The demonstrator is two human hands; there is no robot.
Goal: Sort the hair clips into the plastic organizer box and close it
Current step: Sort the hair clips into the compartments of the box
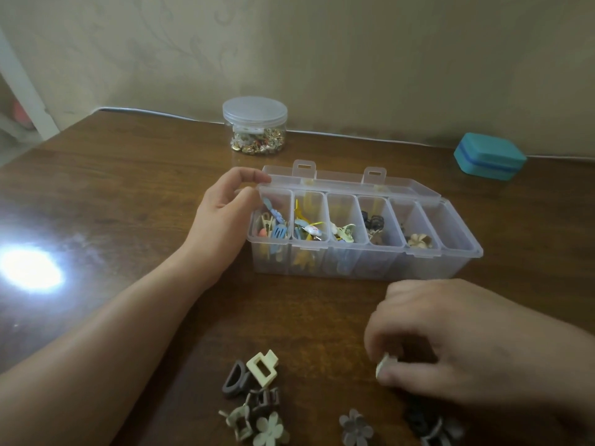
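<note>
A light, stiff cream clip (pixel 384 364) is pinched by right hand (pixel 450 342) fingers; box (pixel 363 259) corner at nine o'clock is gripped by left hand (pixel 225 214).

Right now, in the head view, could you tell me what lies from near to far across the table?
Loose hair clips → right hand → plastic organizer box → clear jar.

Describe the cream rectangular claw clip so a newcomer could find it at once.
Start at the clear organizer box mid-table, then drop to the loose clip pile at the near edge, left of the right hand. The cream claw clip tops that pile, beside a brown D-shaped clip; it alone is pale with a rectangular cut-out.
</note>
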